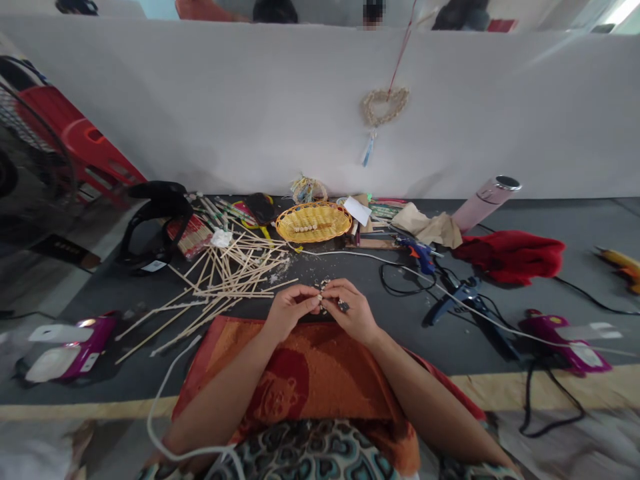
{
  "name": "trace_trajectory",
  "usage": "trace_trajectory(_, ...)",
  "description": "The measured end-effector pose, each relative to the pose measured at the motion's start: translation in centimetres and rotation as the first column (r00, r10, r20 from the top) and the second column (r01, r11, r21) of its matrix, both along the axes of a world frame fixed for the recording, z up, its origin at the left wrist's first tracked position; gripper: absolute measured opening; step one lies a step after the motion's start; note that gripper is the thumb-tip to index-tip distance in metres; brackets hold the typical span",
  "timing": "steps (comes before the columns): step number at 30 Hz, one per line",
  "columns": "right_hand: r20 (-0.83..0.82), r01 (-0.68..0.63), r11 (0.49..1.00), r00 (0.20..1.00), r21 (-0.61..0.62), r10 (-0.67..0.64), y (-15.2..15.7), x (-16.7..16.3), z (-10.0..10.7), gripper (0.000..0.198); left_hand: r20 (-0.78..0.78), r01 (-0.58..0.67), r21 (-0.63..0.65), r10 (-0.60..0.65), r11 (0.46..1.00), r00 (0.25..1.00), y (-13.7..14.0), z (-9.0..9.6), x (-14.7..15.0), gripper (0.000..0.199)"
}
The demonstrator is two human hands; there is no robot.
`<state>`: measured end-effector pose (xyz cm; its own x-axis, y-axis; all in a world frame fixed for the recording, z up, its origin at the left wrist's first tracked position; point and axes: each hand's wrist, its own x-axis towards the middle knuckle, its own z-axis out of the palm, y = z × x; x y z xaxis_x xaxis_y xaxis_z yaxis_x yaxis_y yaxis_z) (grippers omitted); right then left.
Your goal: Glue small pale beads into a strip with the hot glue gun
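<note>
My left hand and my right hand meet at the table's front edge, over an orange-red towel. Their fingertips pinch a small pale piece from both sides; its exact kind is too small to tell. More pale bits lie scattered around the fingers. Beyond the hands, a yellow woven basket holds a short row of similar pale pieces. To the left spreads a loose pile of thin wooden sticks.
On the right lie a blue glue gun, blue-handled pliers, a red cloth and a leaning pink flask. A white cable crosses the table. A heart-shaped ornament hangs at the white partition. Purple devices flank both sides.
</note>
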<state>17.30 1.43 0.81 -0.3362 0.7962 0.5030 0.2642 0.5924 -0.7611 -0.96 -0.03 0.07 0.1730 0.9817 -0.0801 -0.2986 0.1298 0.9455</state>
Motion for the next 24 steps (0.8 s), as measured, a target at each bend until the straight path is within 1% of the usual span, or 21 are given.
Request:
trace_trajectory(11, -0.002, -0.01, 1.0, 1.0, 0.012, 0.01, 0.1, -0.1, -0.3, 0.012, -0.044, -0.046, -0.012, 0.045, 0.999, 0.998, -0.2, 0.0, 0.0, 0.023)
trace_trajectory(15, -0.024, -0.014, 0.999, 1.0, -0.044, 0.013, 0.2, 0.1, 0.0, 0.011, -0.024, -0.024, -0.035, 0.024, 0.999, 0.999, -0.2, 0.3, 0.1, 0.026)
trace_trajectory(19, -0.065, -0.033, 0.994, 0.998, -0.107, 0.027, 0.3, 0.5, 0.7, 0.013, 0.022, 0.005, -0.015, -0.005, 1.0, 1.0, -0.1, 0.7, 0.1, 0.027)
trace_trajectory(24, -0.069, -0.081, 0.989, 0.995, -0.125, 0.073, 0.3, 0.5, 0.7, 0.015, -0.016, 0.04, 0.018, -0.039, 0.999, 0.999, -0.2, 0.8, -0.1, 0.021)
